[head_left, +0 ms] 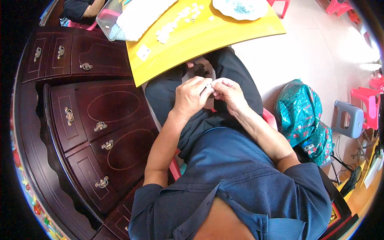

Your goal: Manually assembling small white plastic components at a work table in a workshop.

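Observation:
Above my lap, my left hand [189,97] and my right hand [229,94] meet with their fingertips pinched together. Between them is a small white piece [208,85], mostly covered by the fingers; its exact kind is too small to tell. Just beyond my hands is the near edge of a yellow table [176,56]. On it lie several small white pieces [163,35] in a loose row. A white scalloped plate [224,9] with small blue bits [241,9] stands at the table's far right.
A clear plastic bin [107,25] with white material [144,16] sits at the table's left. Dark wooden drawers [104,120] stand to my left. On my right are a green shiny bag [299,112], a grey-blue stool [349,119] and pink stools [367,104]. Another person's arm [94,9] shows far left.

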Demonstrator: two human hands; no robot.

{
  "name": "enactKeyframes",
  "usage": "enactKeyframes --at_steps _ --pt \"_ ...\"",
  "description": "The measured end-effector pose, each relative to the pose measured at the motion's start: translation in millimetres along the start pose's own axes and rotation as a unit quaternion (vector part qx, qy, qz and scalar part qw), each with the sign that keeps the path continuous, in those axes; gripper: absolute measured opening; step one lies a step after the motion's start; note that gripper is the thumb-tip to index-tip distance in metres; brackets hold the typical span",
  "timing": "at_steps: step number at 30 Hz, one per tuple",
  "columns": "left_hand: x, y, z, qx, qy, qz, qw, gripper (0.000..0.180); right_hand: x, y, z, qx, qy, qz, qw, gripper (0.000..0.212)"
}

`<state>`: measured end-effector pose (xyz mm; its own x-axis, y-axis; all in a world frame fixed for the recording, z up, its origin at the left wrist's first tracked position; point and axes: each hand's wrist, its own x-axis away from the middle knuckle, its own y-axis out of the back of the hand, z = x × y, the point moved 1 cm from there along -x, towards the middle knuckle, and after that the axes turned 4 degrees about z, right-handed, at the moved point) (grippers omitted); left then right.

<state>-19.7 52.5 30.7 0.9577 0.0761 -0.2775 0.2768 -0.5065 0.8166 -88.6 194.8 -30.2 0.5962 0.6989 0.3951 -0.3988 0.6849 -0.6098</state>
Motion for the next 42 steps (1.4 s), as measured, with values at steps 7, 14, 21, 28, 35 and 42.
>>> enactKeyframes --at_steps 7,14,21,28,35,42 --pt "0 -4 7 0.021 -0.015 0.003 1.0 0.022 -1 1 -2 -0.024 -0.006 -0.008 1.0 0.009" --pt "-3 0 2 0.111 0.068 0.04 0.991 0.025 -3 1 0 0.013 0.036 0.003 0.999 0.009" --pt "-7 -2 3 0.124 0.057 0.031 0.99 0.024 -3 -1 3 0.009 0.036 -0.008 0.999 0.01" --pt "-22 -5 9 0.11 0.045 0.016 0.993 0.022 -4 0 6 -0.036 0.028 -0.023 0.999 0.011" --pt "-78 -11 35 0.041 0.058 -0.066 0.995 0.013 -3 4 8 -0.058 -0.002 -0.022 0.998 0.012" --pt "-119 -26 55 -0.055 0.063 -0.034 0.996 0.025 -4 3 6 -0.055 -0.025 -0.012 0.998 0.011"
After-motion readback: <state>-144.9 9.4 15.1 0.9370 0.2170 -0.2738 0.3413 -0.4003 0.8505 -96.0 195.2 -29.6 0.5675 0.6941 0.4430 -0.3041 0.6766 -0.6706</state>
